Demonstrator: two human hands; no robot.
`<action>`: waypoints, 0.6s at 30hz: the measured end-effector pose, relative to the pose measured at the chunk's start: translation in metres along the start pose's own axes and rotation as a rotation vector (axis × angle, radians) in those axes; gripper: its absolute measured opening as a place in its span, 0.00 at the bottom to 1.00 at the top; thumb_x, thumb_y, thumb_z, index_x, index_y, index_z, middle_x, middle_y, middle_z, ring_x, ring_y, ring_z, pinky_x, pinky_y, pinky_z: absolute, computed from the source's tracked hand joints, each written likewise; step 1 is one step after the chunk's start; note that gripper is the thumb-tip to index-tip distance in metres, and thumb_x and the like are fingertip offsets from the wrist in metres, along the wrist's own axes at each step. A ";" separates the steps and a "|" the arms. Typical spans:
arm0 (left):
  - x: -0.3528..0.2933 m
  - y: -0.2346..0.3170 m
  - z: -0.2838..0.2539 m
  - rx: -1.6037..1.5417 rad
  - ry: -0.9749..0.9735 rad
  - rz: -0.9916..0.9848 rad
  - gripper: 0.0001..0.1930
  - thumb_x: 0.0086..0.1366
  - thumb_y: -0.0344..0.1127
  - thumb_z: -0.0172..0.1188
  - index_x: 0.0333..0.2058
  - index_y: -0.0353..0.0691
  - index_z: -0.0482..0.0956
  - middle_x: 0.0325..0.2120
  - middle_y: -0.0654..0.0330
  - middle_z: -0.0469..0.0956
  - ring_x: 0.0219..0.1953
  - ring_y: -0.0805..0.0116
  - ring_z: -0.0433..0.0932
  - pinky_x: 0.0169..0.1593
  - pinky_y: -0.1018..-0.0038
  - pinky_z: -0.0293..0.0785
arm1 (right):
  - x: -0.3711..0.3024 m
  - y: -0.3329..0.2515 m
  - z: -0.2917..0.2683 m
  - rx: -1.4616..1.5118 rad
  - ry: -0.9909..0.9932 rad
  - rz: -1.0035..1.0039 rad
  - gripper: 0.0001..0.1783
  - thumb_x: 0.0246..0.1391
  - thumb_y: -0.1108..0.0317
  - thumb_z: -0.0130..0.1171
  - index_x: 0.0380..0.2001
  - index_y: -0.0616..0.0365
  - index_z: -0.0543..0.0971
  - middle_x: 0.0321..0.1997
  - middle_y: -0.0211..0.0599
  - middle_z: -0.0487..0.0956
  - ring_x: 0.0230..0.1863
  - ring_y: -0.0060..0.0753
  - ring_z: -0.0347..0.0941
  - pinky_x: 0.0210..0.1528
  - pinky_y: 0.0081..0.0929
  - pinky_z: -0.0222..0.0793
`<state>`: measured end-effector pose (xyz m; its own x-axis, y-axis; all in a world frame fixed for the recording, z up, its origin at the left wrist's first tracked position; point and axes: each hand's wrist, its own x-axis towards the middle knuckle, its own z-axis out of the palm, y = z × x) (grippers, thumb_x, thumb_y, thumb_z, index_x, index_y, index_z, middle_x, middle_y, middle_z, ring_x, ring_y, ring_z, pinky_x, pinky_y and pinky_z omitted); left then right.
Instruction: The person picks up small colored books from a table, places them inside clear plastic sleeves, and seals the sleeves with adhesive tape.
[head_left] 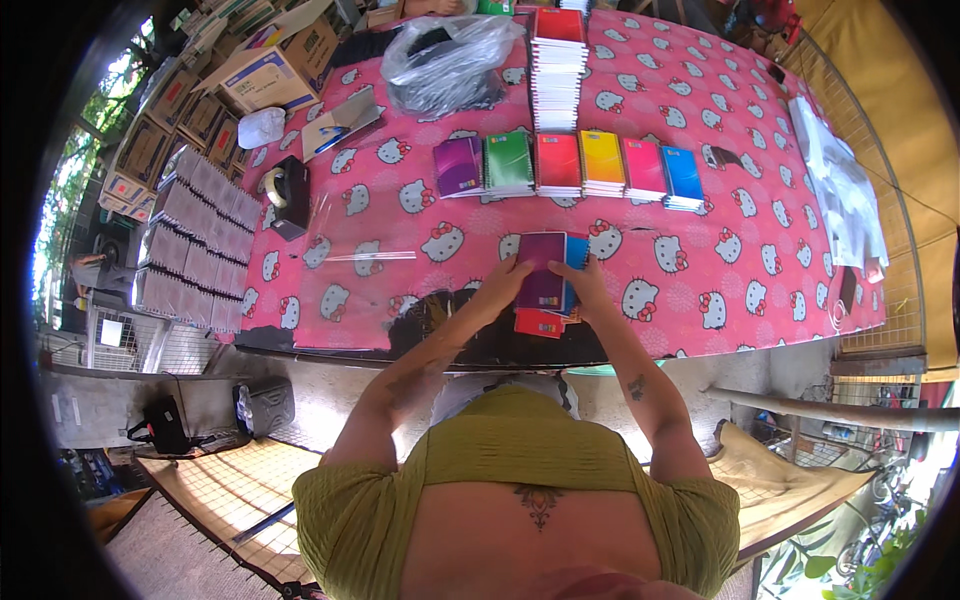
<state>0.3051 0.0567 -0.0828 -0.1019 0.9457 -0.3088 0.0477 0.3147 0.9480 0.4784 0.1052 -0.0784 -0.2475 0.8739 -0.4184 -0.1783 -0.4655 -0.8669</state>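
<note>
Near the table's front edge, a small pile of notebooks lies between my hands. A purple notebook [541, 280] is on top, a blue notebook [577, 254] shows at its right side, and a red notebook [538, 322] sticks out below. My left hand [503, 284] is closed on the pile's left edge. My right hand [584, 280] grips the right side, its thumb across the purple cover. Just beyond them stands a row of spiral notebook stacks: purple [459, 166], green [509, 162], red [558, 163], yellow [602, 162], pink [643, 167] and blue [682, 177].
Behind the row rises a long stack of notebooks [556, 85]. To its left are a clear plastic bag [445, 65], an open carton [275, 70] and a tape dispenser [290, 198]. Grey bound stacks [195, 245] fill the left edge. White plastic bags [838, 185] lie far right.
</note>
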 end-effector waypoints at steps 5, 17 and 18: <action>-0.079 0.028 -0.075 1.200 -0.069 0.929 0.39 0.55 0.35 0.67 0.64 0.39 0.60 0.59 0.47 0.67 0.60 0.47 0.67 0.65 0.50 0.60 | -0.022 -0.019 0.014 0.306 -0.384 0.372 0.26 0.53 0.63 0.65 0.53 0.62 0.71 0.42 0.42 0.82 0.39 0.34 0.82 0.44 0.36 0.81; -0.046 -0.036 -0.105 -0.083 -0.391 0.456 0.42 0.51 0.24 0.67 0.63 0.38 0.54 0.56 0.52 0.66 0.61 0.62 0.66 0.63 0.67 0.64 | -0.085 0.028 0.087 -0.184 -0.364 -0.674 0.60 0.49 0.36 0.65 0.73 0.54 0.45 0.73 0.41 0.55 0.72 0.38 0.52 0.71 0.38 0.50; -0.045 -0.040 -0.098 -0.079 -0.379 0.416 0.47 0.49 0.24 0.68 0.65 0.38 0.49 0.57 0.52 0.65 0.60 0.62 0.67 0.63 0.64 0.65 | -0.080 0.052 0.085 -0.084 -0.207 -0.655 0.64 0.43 0.40 0.72 0.73 0.54 0.46 0.69 0.42 0.60 0.69 0.38 0.58 0.69 0.37 0.54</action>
<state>0.2102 -0.0062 -0.0997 0.2743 0.9565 0.0999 -0.0686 -0.0842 0.9941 0.4082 -0.0006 -0.0675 -0.2918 0.9228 0.2516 -0.2806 0.1688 -0.9448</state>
